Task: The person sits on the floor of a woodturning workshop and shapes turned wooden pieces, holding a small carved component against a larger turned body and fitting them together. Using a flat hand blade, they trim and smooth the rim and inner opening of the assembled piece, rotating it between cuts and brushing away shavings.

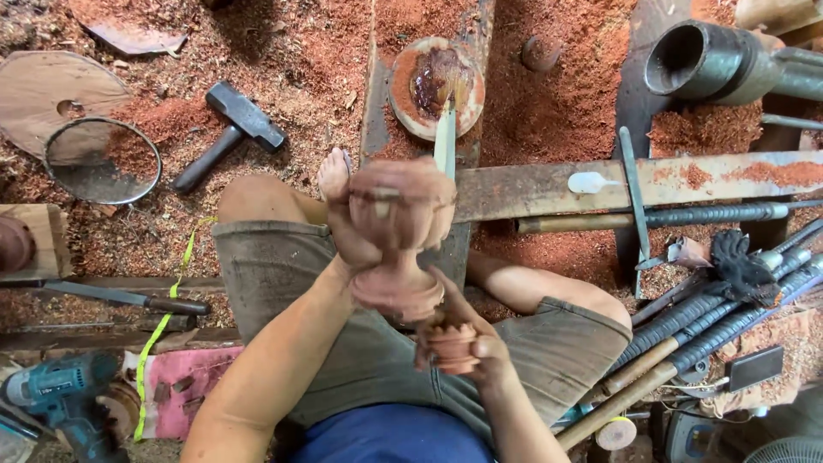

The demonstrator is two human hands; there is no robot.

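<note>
**A:** From the head view, what are you holding?

**B:** You hold a turned wooden goblet [401,231], reddish-brown and dusty: a rounded cup on top, a narrow waist, and a flared round foot below. It sits upright above your lap, between your knees, roughly mid-frame.

**A:** And your fingers?

**B:** Your left hand [351,225] is clenched round the cup's left side and the narrow stem, fingers wrapped behind it. Your right hand [467,343] sits just under the goblet's foot, its fingers closed on a small ribbed wooden piece [452,345] of the same reddish colour. The two pieces look close together; you cannot tell whether they touch.

**A:** What lies round you?

**B:** Red sawdust [549,94] covers the floor, fine and loose. A pale flat stick [445,141] rises behind the goblet toward a round wooden dish [435,86] with a dark, glossy centre. To your left lie a steel hammer [230,133] with a dark handle and a round wire sieve [101,160]. A teal power drill [58,396] sits at lower left. To your right, long handled turning tools [703,321] with wrapped grips lie bundled together, and a dark metal pipe [703,60] lies at the upper right.
</note>
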